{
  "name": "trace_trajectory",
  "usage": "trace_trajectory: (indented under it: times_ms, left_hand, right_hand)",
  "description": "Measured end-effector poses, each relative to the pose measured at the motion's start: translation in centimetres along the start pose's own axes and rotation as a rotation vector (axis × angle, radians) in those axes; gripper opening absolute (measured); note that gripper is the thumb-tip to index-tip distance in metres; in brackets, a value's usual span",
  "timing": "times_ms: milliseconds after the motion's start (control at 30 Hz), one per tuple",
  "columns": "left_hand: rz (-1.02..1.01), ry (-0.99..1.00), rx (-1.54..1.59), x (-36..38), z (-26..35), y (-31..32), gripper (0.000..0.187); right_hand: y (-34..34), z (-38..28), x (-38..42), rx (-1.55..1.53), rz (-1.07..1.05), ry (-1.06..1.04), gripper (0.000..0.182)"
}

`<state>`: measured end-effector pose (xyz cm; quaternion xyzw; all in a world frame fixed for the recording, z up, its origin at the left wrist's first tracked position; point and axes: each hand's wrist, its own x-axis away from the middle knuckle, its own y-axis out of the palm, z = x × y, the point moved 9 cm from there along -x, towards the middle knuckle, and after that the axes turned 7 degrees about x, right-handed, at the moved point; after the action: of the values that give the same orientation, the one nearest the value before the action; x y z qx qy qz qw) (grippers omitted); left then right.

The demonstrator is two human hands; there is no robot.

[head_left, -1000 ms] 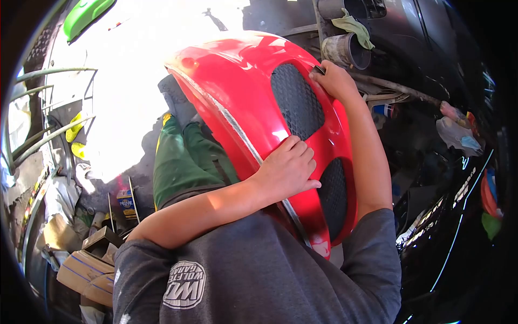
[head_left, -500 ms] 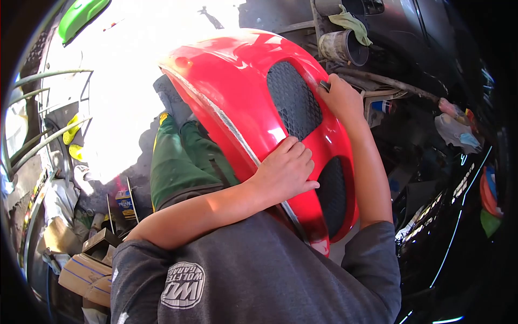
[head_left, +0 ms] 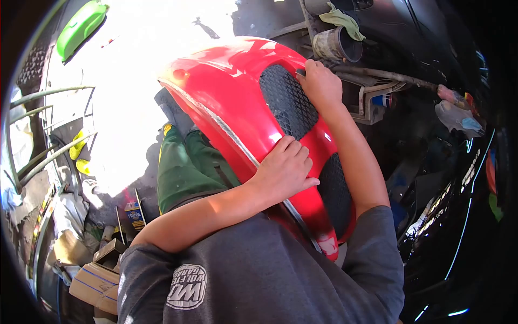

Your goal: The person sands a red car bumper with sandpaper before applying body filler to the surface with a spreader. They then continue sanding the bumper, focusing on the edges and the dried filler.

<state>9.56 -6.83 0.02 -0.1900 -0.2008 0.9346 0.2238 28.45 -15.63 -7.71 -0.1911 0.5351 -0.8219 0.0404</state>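
A glossy red car bumper (head_left: 216, 89), with dark mesh grilles (head_left: 288, 102) in its openings, lies slantwise across my lap. My left hand (head_left: 283, 167) is closed over the bumper's curved panel below the upper grille, fingers bent and thumb stretched out. At the outer rim of that grille, my right hand (head_left: 322, 86) pinches a small dark piece (head_left: 300, 72); most of it is hidden by the fingers, so its kind does not show. A pale, scuffed strip (head_left: 216, 121) runs along the bumper's near edge.
A dirty bucket (head_left: 330, 45) with a greenish cloth (head_left: 342, 20) stands behind the bumper. Metal tubes (head_left: 51, 94) and yellow shoes (head_left: 78, 146) are at left. Cardboard (head_left: 94, 283) lies at lower left, and a green shell-like piece (head_left: 81, 29) lies in bright sunlight.
My right hand has moved left and up along the grille's rim with the small dark piece. My left hand stays on the bumper. The whole view has shifted slightly.
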Motion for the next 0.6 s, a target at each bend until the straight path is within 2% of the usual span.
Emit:
trace_trajectory:
  times_ms: [100, 200, 400, 500, 600]
  left_hand:
    - [0.029, 0.01, 0.015, 0.2, -0.1, 0.0, 0.046]
    - [0.033, 0.014, 0.011, 0.1, 0.1, -0.1, 0.046]
    - [0.015, 0.021, -0.03, -0.3, 0.4, 0.1, 0.045]
    - [-0.03, 0.005, 0.011, -0.2, 0.1, 0.2, 0.045]
    - [-0.007, 0.017, 0.015, -0.3, 0.3, 0.2, 0.043]
  right_hand:
    - [0.1, 0.8, 1.4, -0.016, -0.004, 0.064, 0.033]
    - [-0.2, 2.4, 4.8, 0.033, -0.134, 0.083, 0.033]
    - [0.5, -0.1, 0.0, -0.045, 0.061, 0.025, 0.032]
    - [0.7, 0.9, 1.9, -0.065, 0.065, 0.055, 0.031]
    - [-0.1, 2.6, 5.6, -0.028, -0.035, 0.085, 0.03]
